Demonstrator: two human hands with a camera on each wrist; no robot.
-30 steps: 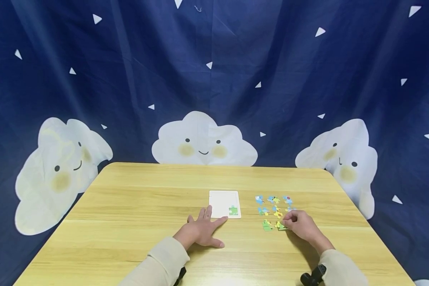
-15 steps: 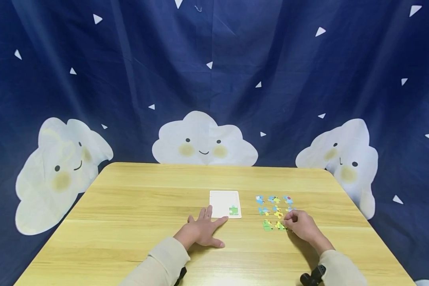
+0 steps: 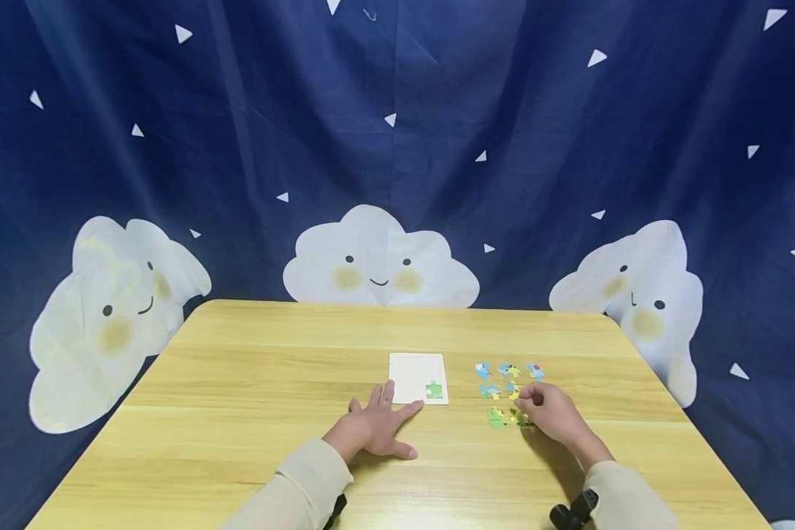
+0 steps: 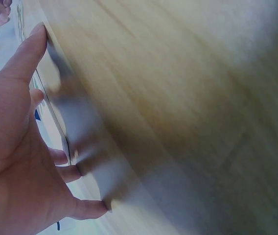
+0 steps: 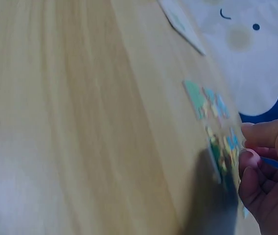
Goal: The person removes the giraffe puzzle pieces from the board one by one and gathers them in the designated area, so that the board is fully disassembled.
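My left hand (image 3: pixel 374 429) lies spread on the table, fingertips at the near edge of a square white puzzle tray (image 3: pixel 407 372). A green puzzle piece (image 3: pixel 433 390) sits in the tray's near right corner. My right hand (image 3: pixel 556 416) hovers over the loose pieces, fingers loosely bent. In the right wrist view a small gap shows between thumb and index finger (image 5: pixel 249 159), with no piece visible there. Below those fingertips lies a yellow-green puzzle piece (image 3: pixel 520 418) in shadow, beside a green piece (image 3: pixel 496 418). Part of the loose group is hidden behind the right hand.
Several blue and yellow pieces lie in rough rows right of the tray, among them a blue one (image 3: pixel 482 369) and one with a red spot (image 3: pixel 535 370). The wooden table (image 3: pixel 271 368) ends at a dark blue curtain (image 3: pixel 344 110) with clouds.
My right hand has let go of the yellow-green piece, which now lies flat, and has risen slightly up and left over the group. My left hand and the tray have stayed put.
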